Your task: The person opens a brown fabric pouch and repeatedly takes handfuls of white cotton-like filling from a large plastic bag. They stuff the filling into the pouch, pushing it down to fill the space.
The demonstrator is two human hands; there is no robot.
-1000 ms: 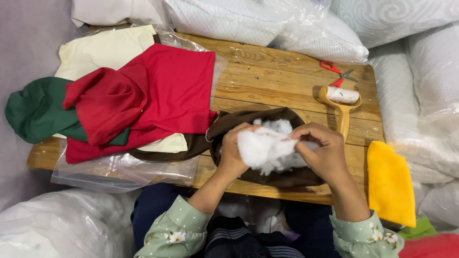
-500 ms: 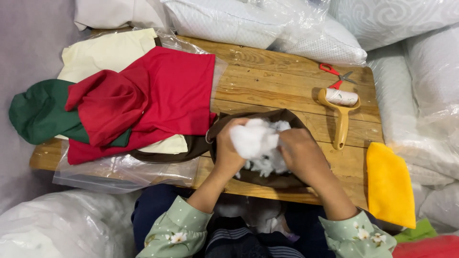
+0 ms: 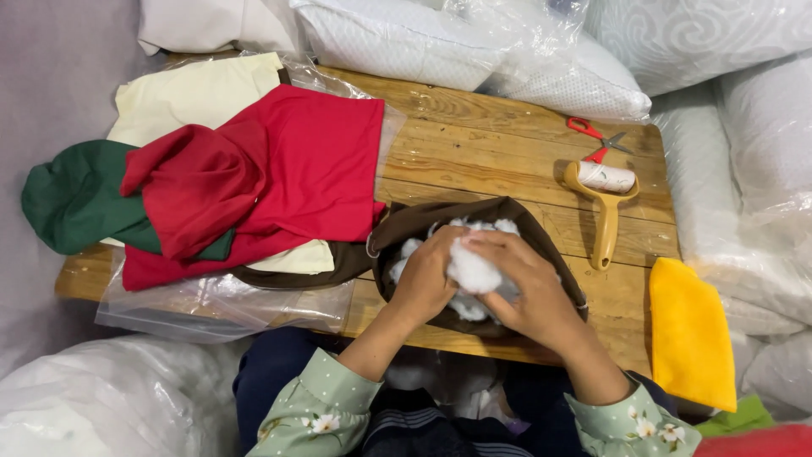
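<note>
A brown fabric cover [image 3: 507,216] lies open on the wooden table [image 3: 474,135], with white fluffy stuffing [image 3: 472,272] inside it. My left hand [image 3: 427,279] presses into the stuffing from the left. My right hand [image 3: 529,288] covers it from the right, fingers curled over the white clump. Both hands grip the same wad, partly inside the cover's opening.
Red [image 3: 279,169], green [image 3: 72,199] and cream [image 3: 190,97] fabric pieces lie on clear plastic at the left. A lint roller [image 3: 605,199] and red-handled scissors [image 3: 596,135] lie at the right. A yellow cloth [image 3: 689,330] hangs off the right edge. Bagged pillows [image 3: 474,42] surround the table.
My hands have drawn together and lowered the white wad into the brown cover. The right hand now lies over the stuffing instead of beside it.
</note>
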